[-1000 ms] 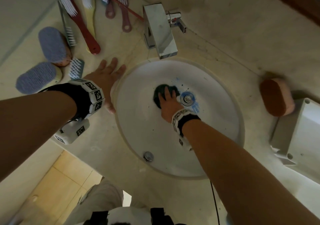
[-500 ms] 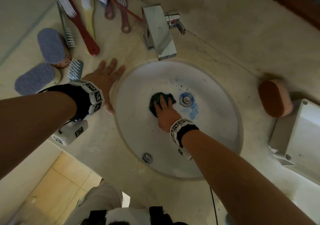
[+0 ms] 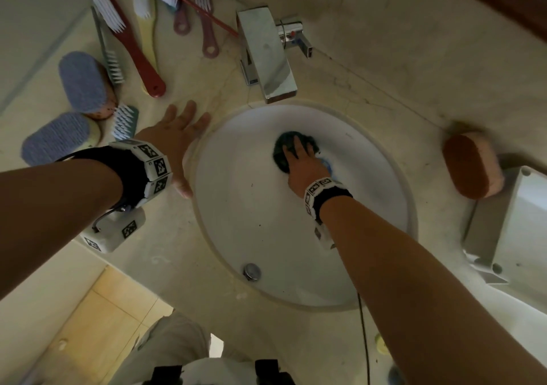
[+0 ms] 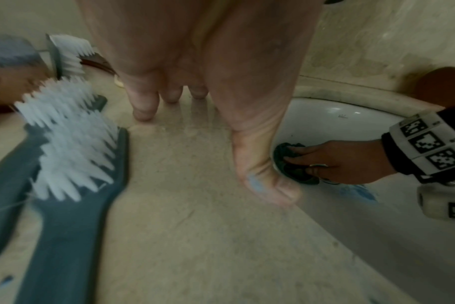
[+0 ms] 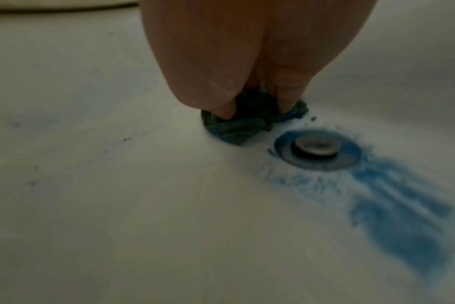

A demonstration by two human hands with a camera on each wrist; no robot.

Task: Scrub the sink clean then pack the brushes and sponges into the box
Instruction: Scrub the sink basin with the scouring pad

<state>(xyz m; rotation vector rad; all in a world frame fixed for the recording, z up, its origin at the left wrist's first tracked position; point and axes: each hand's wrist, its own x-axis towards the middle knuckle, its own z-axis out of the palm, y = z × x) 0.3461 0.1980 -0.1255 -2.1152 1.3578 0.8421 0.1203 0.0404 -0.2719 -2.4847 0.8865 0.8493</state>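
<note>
My right hand presses the pad, fingers curled over it, left of the drain to work the stain; left hand lies flat on the counter, bracing.

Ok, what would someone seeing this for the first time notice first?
The blue smear around the drain in the white sink, with the right hand pressing a dark scrubber beside it. Then the brushes and sponges on the counter at the far left, near the flat left hand.
</note>
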